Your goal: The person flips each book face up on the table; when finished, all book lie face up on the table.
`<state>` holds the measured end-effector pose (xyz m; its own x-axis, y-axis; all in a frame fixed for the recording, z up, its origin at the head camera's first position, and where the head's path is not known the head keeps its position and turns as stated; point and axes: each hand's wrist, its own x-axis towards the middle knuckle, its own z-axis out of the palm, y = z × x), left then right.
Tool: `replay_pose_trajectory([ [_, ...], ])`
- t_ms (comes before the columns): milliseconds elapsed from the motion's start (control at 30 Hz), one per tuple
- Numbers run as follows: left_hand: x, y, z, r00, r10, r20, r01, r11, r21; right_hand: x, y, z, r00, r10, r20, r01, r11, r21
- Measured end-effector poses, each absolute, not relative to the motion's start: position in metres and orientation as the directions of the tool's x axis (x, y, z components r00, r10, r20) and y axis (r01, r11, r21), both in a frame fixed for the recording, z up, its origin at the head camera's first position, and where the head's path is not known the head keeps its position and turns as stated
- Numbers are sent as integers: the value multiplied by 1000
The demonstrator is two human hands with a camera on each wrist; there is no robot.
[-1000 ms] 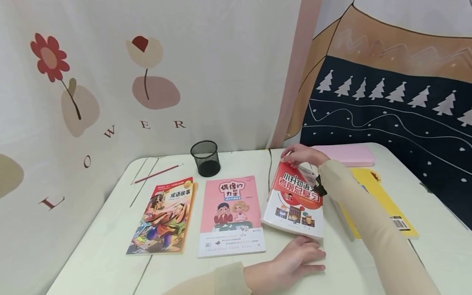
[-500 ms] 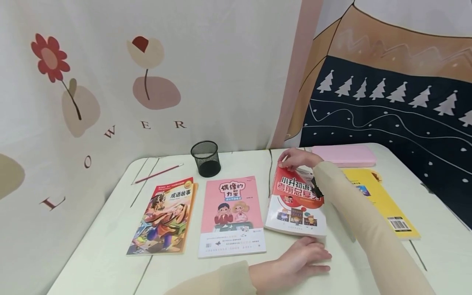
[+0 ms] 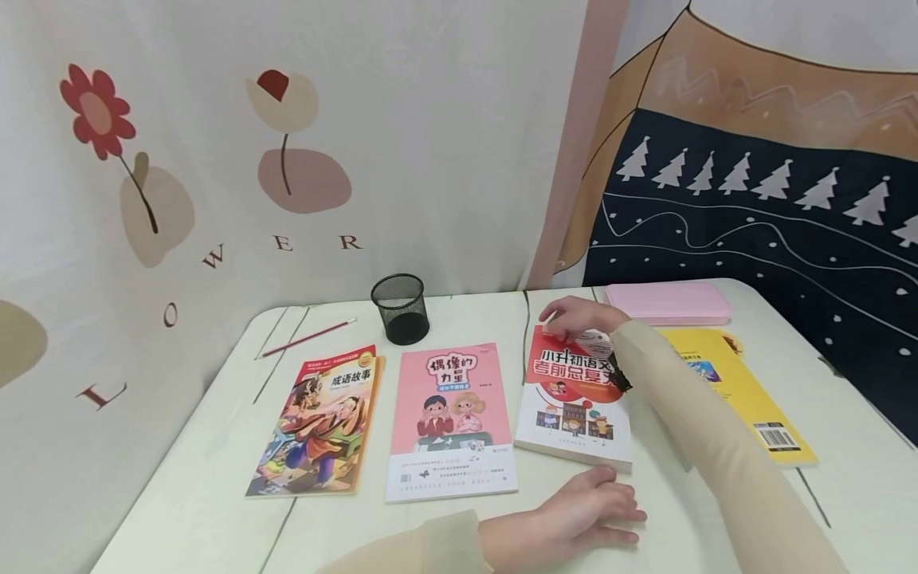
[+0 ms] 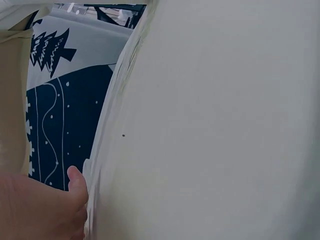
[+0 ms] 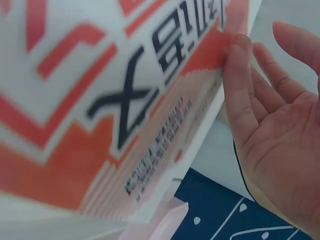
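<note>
A thick red-and-white book (image 3: 574,406) lies face up toward the right of the table. My right hand (image 3: 577,317) is at its top edge. In the right wrist view one fingertip of the right hand (image 5: 280,105) touches the edge of the book cover (image 5: 120,95), while the thumb stands apart from it. Just below the bottom edge of the book, my left hand (image 3: 566,514) rests with fingers spread and loosely bent, holding nothing. Only part of the left hand (image 4: 45,205) shows in the left wrist view.
A pink book (image 3: 452,422) and an orange-edged storybook (image 3: 323,422) lie to the left. Behind them are a red pencil (image 3: 308,336) and a black mesh cup (image 3: 400,308). A yellow book (image 3: 739,399) and a pink case (image 3: 668,303) lie right, partly under the right arm.
The top of the red-and-white book has come down from a tilt to lie flatter, with the book shifted slightly right. My right hand has loosened from its top edge; the left has moved slightly right.
</note>
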<state>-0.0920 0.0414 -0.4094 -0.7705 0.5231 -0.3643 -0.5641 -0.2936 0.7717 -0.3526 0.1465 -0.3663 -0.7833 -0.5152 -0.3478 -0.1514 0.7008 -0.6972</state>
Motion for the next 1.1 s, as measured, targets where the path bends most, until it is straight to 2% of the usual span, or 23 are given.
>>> replay_pose_trajectory([
  [200, -93, 35, -401, -784, 520, -339, -504, -214, 837, -345, 160, -354, -825, -517, -228, -200, 644, -739],
  [400, -102, 19, -390, -778, 556, -293, -417, -109, 902, -334, 181, -350, -839, -530, -123, -252, 579, -775],
  [567, -113, 1, -382, -797, 568, -207, -278, -41, 960, -325, 200, -352, -848, -517, -116, -256, 591, -765],
  [733, -131, -17, -376, -853, 493, -174, -141, 104, 985, -319, 217, -356, -864, -481, -149, -220, 627, -748],
  [900, -150, -36, -375, -909, 367, -196, -105, 252, 962, -313, 229, -361, -874, -447, -191, -180, 663, -727],
  [1100, -163, -51, -378, -931, 290, -222, -110, 356, 928, -310, 237, -367, -892, -395, -220, -145, 711, -688],
])
